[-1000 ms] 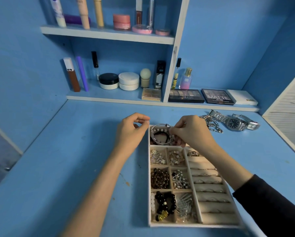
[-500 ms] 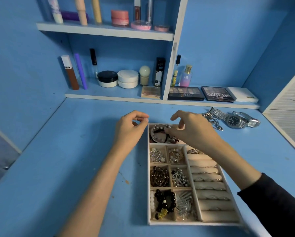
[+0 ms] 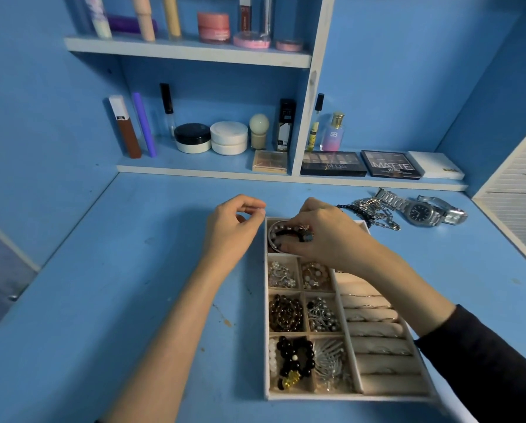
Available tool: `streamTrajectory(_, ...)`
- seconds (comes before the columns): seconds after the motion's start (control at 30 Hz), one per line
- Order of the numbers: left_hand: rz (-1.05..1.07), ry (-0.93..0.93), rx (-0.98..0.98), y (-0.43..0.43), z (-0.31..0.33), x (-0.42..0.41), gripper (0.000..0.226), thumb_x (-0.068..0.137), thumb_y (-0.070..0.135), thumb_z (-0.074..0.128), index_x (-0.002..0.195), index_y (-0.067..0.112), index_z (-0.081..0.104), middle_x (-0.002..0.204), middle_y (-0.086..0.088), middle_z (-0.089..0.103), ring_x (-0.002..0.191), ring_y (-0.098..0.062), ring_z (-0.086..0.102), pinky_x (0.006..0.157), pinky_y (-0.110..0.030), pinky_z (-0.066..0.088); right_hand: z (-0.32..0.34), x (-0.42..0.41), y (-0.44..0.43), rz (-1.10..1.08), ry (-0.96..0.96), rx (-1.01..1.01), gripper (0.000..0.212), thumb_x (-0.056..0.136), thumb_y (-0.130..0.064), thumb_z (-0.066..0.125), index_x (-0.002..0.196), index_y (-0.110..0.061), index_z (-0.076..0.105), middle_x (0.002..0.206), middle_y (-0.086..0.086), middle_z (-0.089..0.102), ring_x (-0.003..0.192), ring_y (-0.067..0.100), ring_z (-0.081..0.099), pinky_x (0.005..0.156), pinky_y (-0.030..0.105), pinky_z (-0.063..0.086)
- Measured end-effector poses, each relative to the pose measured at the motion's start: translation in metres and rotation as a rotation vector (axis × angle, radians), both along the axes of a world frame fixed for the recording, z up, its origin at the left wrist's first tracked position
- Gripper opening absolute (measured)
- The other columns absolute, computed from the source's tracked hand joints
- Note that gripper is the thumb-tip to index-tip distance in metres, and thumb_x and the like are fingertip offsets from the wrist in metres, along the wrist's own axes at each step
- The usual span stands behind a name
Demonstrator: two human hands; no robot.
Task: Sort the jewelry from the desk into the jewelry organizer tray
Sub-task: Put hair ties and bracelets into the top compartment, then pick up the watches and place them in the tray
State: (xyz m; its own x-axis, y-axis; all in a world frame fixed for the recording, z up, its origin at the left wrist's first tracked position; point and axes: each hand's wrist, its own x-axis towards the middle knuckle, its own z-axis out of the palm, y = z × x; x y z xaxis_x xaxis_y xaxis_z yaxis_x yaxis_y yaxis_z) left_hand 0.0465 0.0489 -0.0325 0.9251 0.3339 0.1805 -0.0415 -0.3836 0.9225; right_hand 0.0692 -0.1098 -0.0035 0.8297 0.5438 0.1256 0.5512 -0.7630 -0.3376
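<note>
Settling the bangle (image 3: pixel 273 236) into the far compartment of the organizer tray (image 3: pixel 266 315), we curl the right hand (image 3: pixel 325 236) round it, left hand (image 3: pixel 234 222) fingers pinched on nothing visible beside the rim; gentle pressure should keep it from tangling.

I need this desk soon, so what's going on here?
A person is sorting jewelry into an organizer tray. Their right hand curls around bracelets in its far compartment. The left hand is beside the tray's far corner, fingertips pinched; whether it holds anything is unclear. Watches and chains lie on the desk beyond.
</note>
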Motion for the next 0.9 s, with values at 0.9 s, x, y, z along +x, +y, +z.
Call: streamTrajectory(0.9, -0.273, -0.016, 0.479, -0.088, 0.033, 0.049, 0.021, 0.088, 0.016, 0.052, 0.103, 0.023, 0.065, 0.089, 0.011, 0.063, 0.086, -0.008, 0.052, 0.078, -0.024, 0.044, -0.045, 0.041, -0.120, -0.461, -0.325, 0.444, 0.013, 0.082, -0.003, 0.061, 0.090, -0.008, 0.070, 0.082, 0.009, 0.062, 0.080, 0.026, 0.054, 0.071, 0.037, 0.046)
